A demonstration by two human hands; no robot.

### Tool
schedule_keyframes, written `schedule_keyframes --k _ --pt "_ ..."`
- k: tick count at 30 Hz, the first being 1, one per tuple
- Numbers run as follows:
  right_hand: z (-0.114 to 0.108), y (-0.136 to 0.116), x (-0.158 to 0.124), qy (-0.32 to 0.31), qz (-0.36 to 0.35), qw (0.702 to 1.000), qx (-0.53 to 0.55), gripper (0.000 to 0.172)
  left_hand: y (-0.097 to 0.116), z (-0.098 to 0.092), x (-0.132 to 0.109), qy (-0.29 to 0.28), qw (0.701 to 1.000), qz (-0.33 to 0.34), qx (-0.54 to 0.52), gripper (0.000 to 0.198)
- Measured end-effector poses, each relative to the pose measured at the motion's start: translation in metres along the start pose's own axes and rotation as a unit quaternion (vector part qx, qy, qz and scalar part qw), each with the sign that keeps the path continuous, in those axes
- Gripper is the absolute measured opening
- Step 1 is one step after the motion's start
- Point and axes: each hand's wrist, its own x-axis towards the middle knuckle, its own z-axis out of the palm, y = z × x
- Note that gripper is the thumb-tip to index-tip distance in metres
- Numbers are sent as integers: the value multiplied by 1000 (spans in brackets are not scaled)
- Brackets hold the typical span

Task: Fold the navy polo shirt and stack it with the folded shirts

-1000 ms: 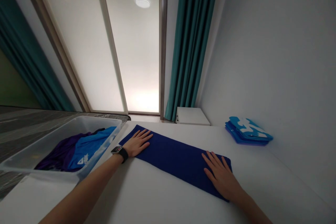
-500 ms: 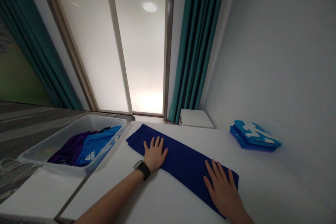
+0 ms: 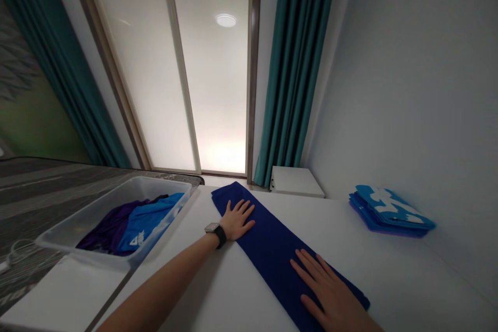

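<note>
A dark blue garment (image 3: 268, 238), folded into a long strip, lies slantwise across the white table (image 3: 218, 285). What kind of garment it is cannot be made out. My left hand (image 3: 235, 221) rests flat near its far end, fingers spread, with a dark-banded watch on the wrist. Closer to me, my right hand (image 3: 324, 288) lies palm down on the cloth, fingers stretched out. The strip's near end runs partly under that hand and out of the frame at the bottom.
At the left stands a clear plastic bin (image 3: 128, 264) holding crumpled purple and blue clothes (image 3: 143, 223). A stack of folded blue clothes (image 3: 392, 210) sits by the wall on the right. Behind the table is a small white cabinet (image 3: 298, 181).
The folded strip has turned to a steeper slant, its far end shifting right and its near end sliding toward me. Both hands stay flat on it. The camera view has tilted up slightly.
</note>
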Motion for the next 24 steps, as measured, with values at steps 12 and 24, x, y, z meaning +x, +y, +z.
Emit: schedule_keyframes --k 12,24 --pt "47 -64 15 91 133 985 -61 69 -10 -11 36 -26 996 80 10 57" --pt "75 -93 22 204 138 967 -59 71 72 6 -27 15 995 -90 -45 66"
